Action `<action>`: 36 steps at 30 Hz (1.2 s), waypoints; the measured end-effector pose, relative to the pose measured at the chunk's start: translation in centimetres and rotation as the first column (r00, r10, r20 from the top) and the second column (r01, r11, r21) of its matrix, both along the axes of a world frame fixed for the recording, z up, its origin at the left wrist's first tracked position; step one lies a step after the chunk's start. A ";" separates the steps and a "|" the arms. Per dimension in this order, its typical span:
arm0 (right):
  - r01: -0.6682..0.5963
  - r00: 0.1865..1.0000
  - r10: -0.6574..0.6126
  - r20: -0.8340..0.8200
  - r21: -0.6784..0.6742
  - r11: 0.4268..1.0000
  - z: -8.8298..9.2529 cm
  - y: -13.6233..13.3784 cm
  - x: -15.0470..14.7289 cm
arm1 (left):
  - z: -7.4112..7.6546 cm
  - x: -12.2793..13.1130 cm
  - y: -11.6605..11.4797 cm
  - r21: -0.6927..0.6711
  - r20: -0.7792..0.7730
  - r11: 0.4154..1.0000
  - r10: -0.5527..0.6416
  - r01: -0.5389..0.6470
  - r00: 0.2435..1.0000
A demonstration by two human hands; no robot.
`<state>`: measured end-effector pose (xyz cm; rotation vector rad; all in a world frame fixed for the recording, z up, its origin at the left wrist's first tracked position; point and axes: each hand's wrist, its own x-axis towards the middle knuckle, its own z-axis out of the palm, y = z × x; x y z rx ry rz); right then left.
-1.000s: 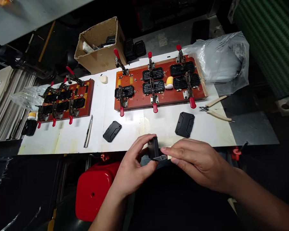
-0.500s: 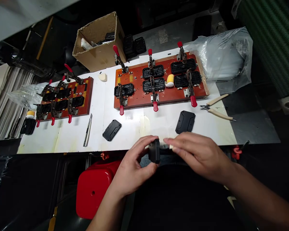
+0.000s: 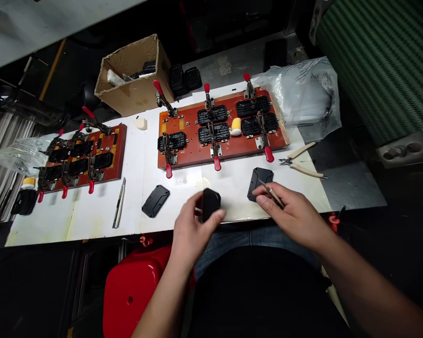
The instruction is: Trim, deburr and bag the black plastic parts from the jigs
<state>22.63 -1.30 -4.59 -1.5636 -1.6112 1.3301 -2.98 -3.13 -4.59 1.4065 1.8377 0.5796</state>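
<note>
My left hand (image 3: pixel 193 223) is closed around a black plastic cover (image 3: pixel 211 203) with cut corners, tilted up over the table's front edge. In my right hand (image 3: pixel 291 204) is a slim knife-like tool (image 3: pixel 274 193) with a thin pointed tip and a light handle, its tip aimed up and left. Partly behind my right fingers, a flat black cover (image 3: pixel 259 177) lies on the white table top. A similar cover (image 3: pixel 155 201) rests left of my left hand.
Behind my hands is a red-brown fixture board (image 3: pixel 193 157) with red-handled toggle clamps and black parts; a smaller one (image 3: pixel 121 150) stands left. Cutting pliers (image 3: pixel 305 170) lie right, a utility knife (image 3: pixel 119 204) left. A cardboard box (image 3: pixel 130 96), plastic bag (image 3: pixel 303 94) and red stool (image 3: pixel 130 291) surround.
The tool has moved away from the cover, to the right and up. My left hand has turned the cover so its broad face shows. The whole view has shifted left and tilted.
</note>
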 end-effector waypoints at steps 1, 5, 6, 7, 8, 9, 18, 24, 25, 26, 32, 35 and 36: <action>0.035 0.999 -0.035 0.012 -0.006 0.999 -0.4 -0.1 0.6 | -0.7 0.2 1.1 0.036 -0.106 0.999 0.022 -0.018 0.994; 0.125 0.989 -0.125 0.079 -0.005 0.992 -1.6 -0.6 2.9 | -2.6 1.9 3.9 0.147 -0.317 0.980 -0.083 0.135 0.945; 0.154 0.981 -0.153 0.116 0.004 0.988 -1.8 -0.8 3.3 | -2.7 2.5 4.1 0.150 -0.331 0.972 -0.124 0.182 0.935; 0.179 0.970 -0.179 0.163 0.018 0.984 -2.0 -0.8 3.6 | -2.7 3.2 3.9 0.149 -0.334 0.963 -0.163 0.223 0.928; 0.194 0.957 -0.197 0.214 0.036 0.980 -2.3 -0.9 3.8 | -2.6 3.8 3.7 0.149 -0.327 0.955 -0.196 0.255 0.924; 0.192 0.944 -0.200 0.264 0.056 0.980 -2.5 -0.8 3.9 | -2.4 4.5 3.3 0.150 -0.312 0.948 -0.225 0.282 0.923; 0.051 0.885 -0.130 0.447 0.185 0.981 -3.2 0.8 4.3 | -1.9 8.4 1.7 0.185 -0.032 0.907 -0.379 0.378 0.925; 0.101 0.914 -0.168 0.370 0.193 0.976 -2.6 -0.6 6.4 | -2.7 2.7 0.2 0.306 -0.071 0.929 -0.198 0.210 0.978; 0.115 0.916 -0.174 0.362 0.178 0.977 -2.7 -1.0 6.5 | -3.0 0.4 0.2 0.328 -0.199 0.929 -0.108 0.171 0.974; 0.125 0.916 -0.177 0.361 0.161 0.979 -2.8 -1.2 6.5 | -3.1 -2.1 0.4 0.340 -0.324 0.932 -0.009 0.125 0.946; 0.071 0.945 -0.103 0.310 0.113 0.991 -2.5 -1.0 4.3 | -1.7 -13.7 2.0 0.189 -0.501 0.982 0.085 0.013 0.861; 0.027 0.973 -0.045 0.228 0.081 0.996 -1.7 -0.7 3.4 | -0.9 -13.8 1.8 0.172 -0.426 0.984 0.040 0.038 0.904; 0.010 0.979 -0.027 0.200 0.086 0.996 -1.5 -0.8 3.2 | -0.8 -13.0 1.4 0.188 -0.380 0.981 0.031 0.045 0.924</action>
